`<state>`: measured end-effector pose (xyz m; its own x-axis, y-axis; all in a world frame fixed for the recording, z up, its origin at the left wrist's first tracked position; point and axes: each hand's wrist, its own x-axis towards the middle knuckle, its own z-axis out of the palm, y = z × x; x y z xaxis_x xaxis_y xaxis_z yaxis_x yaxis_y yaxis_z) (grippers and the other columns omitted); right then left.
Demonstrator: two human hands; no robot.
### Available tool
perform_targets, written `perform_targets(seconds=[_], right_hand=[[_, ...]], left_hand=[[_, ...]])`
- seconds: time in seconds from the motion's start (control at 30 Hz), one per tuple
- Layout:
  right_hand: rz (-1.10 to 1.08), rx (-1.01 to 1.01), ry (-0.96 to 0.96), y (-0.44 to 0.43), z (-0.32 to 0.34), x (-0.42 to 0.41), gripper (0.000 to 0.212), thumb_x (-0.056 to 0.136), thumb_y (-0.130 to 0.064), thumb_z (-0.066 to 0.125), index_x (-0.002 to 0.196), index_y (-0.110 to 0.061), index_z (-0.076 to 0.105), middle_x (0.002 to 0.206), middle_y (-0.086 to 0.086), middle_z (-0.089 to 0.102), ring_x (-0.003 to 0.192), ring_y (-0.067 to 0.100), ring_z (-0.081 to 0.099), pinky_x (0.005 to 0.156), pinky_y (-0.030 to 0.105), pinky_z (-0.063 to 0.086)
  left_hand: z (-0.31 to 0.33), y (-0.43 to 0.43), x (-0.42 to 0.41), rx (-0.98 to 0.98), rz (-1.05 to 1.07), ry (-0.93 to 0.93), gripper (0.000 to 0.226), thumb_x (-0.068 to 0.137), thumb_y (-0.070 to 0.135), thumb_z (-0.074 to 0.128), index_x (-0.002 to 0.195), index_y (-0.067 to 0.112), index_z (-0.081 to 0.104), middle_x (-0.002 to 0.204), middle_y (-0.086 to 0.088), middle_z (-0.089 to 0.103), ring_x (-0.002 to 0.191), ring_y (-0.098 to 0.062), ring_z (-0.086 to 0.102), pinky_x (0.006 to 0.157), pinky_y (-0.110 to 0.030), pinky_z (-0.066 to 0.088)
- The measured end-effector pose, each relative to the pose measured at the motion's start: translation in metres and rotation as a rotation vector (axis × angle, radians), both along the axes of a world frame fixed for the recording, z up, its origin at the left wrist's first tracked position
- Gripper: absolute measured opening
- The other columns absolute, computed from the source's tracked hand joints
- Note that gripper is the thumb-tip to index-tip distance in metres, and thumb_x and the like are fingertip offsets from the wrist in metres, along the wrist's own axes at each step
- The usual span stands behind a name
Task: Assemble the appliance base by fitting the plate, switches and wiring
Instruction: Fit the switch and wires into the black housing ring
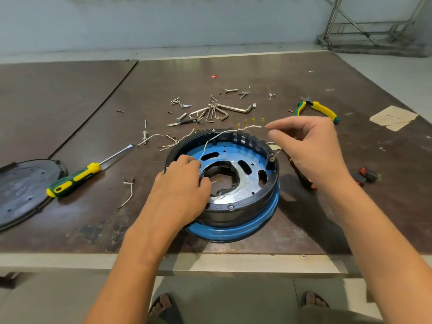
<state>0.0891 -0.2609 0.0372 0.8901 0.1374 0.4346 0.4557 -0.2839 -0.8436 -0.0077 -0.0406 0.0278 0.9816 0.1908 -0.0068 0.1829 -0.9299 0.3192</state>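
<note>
I see the brown table (304, 73) filling most of my view. Near its front edge sits the round appliance base (233, 206), black ring over a blue rim, open side up, with the perforated plate (251, 160) lying flat inside it. At the far left lies a black round cover (21, 190). My left hand (180, 188) rests on the base's left rim, fingers closed, pinching one end of a white wire (211, 140). My right hand (308, 146) hovers over the base's right side, thumb and forefinger pinching the wire's other end. The wire's long axis runs from lower left up to upper right, arching over the base, with four brass terminals (250, 122) pointing up near the right end. A green-yellow screwdriver (77, 178) lies left, tip pointing upper right. Pliers (318, 108), hex keys (219, 111) and loose screws (182, 105) lie beyond; red-black switches (367, 176) at right.
</note>
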Motion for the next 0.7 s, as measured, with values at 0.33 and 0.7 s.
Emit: perform_targets(seconds=[0.33,0.7], right_hand=[[0.179,-0.631,0.110,0.018,-0.001,-0.020,0.045,0.082,-0.025,0.080,0.125,-0.027,0.065,0.067,-0.015,0.069,0.064,-0.005,0.057,0.065,0.019,0.040],[0.275,-0.677,-0.074,-0.001,0.005,-0.016,0.002,0.090,-0.026,0.071,0.090,-0.025,0.072,0.080,-0.011,0.068,0.081,0.004,0.059,0.070,0.024,0.043]], left_hand=[[0.001,0.004,0.001,-0.151,0.004,-0.110,0.035,0.102,0.022,0.042,0.134,0.022,0.056,0.136,0.000,0.056,0.119,-0.023,0.056,0.108,-0.048,0.040],[-0.007,0.022,0.003,-0.318,-0.083,-0.155,0.051,0.096,0.001,0.041,0.139,0.030,0.045,0.129,0.006,0.060,0.121,-0.013,0.055,0.118,-0.051,0.029]])
